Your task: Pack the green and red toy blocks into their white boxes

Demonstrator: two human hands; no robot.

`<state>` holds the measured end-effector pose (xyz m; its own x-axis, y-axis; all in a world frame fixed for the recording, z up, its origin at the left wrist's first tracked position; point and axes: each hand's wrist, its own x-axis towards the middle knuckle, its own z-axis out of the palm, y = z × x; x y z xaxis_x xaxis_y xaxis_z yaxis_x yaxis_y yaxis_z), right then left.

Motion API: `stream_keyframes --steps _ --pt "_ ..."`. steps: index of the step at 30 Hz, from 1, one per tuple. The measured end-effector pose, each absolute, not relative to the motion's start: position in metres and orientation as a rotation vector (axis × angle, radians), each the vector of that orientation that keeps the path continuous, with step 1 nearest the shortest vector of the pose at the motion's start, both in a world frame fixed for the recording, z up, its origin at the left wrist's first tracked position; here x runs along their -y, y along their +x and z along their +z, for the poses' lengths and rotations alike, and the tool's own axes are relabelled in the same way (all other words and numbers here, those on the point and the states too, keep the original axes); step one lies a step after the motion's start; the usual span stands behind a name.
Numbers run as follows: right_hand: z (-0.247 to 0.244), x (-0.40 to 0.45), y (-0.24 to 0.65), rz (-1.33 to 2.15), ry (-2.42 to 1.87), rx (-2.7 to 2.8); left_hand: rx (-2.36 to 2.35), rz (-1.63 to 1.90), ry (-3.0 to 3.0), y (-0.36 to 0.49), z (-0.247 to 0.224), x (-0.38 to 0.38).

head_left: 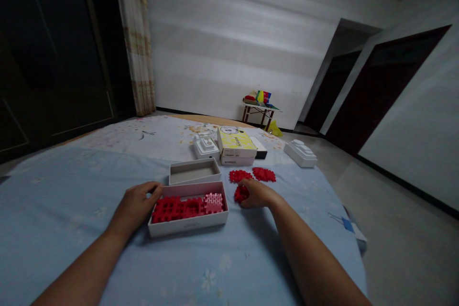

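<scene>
My right hand [258,193] is closed on a red interlocking block piece [241,194], low over the cloth just right of the open box. Two more red block pieces lie beyond it, a nearer one [239,175] and one farther right [264,174]. At the left end of the white box [188,224], my left hand [139,202] holds the rim between thumb and fingers. Inside this box are red blocks [175,209] with toothed edges, and a pink block piece [213,202] fills its right end.
Right behind the box sits an open box lid [194,172]. Farther back stand a yellow box [236,143], a white moulded object [206,147] and, to the right, another white object [300,154]. A blue clip [347,224] is at the table's right edge. A small table [263,106] stands by the wall.
</scene>
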<state>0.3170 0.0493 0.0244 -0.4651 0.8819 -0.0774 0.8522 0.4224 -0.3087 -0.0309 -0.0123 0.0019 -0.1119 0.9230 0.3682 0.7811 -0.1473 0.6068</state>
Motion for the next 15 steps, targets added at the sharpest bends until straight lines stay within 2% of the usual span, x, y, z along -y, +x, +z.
stream_keyframes --steps 6,10,15 --pt "0.046 -0.041 0.313 0.493 -1.154 2.286 -1.892 1.116 1.992 -0.032 -0.001 0.011" --pt "0.069 -0.02 0.288 0.6 -0.848 2.365 -1.881 1.122 1.983 -0.03 0.001 0.012" --pt "0.07 -0.012 0.269 0.609 -0.824 2.554 -1.902 1.101 1.951 -0.028 0.004 0.014"
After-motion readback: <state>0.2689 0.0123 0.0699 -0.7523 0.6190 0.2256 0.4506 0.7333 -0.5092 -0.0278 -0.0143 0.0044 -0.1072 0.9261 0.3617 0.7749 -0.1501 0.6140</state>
